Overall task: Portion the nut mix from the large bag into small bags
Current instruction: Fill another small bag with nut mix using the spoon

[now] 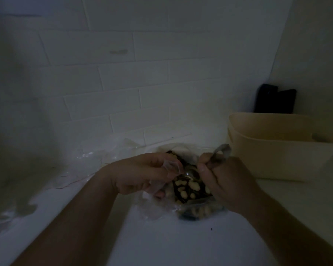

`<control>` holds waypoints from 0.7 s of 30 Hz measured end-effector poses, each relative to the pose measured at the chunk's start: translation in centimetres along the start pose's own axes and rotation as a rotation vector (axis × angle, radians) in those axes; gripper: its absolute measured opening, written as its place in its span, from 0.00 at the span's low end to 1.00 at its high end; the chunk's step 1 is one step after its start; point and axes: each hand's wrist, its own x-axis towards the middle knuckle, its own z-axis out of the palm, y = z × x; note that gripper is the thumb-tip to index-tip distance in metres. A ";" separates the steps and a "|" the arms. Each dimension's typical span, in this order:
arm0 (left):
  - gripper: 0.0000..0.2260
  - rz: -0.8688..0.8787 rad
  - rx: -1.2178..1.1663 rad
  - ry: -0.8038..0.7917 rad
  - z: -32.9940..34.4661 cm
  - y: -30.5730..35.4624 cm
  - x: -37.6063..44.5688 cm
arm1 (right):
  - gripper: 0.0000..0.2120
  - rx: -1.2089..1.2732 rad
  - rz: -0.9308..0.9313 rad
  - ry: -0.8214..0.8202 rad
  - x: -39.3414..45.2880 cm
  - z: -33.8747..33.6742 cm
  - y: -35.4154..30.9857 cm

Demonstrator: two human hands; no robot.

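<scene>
The scene is dim. A large clear bag (195, 209) of nut mix (188, 186) lies open on the white counter between my hands. My left hand (140, 174) is shut on a small clear plastic bag (172, 166), holding it over the nuts. My right hand (223, 179) grips a metal spoon; the handle (222, 150) sticks up behind my fingers and the bowl (189, 172) dips into the nut mix beside the small bag's mouth.
A beige plastic bin (273, 150) stands at the right. Behind it a dark object (274, 101) leans in the corner. Loose clear plastic bags (104, 152) lie at the left against the white tiled wall (123, 83).
</scene>
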 end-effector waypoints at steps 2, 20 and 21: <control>0.11 0.005 -0.043 0.015 0.1 -0.2 0.3 | 0.14 0.074 0.035 0.013 -0.1 0.5 -0.3; 0.17 0.158 0.012 0.341 -1.3 1.3 -0.8 | 0.19 0.504 0.718 0.235 0.6 -0.4 1.5; 0.17 0.263 -0.031 0.397 -0.8 1.4 -0.4 | 0.19 0.526 0.704 0.244 0.7 -0.5 1.5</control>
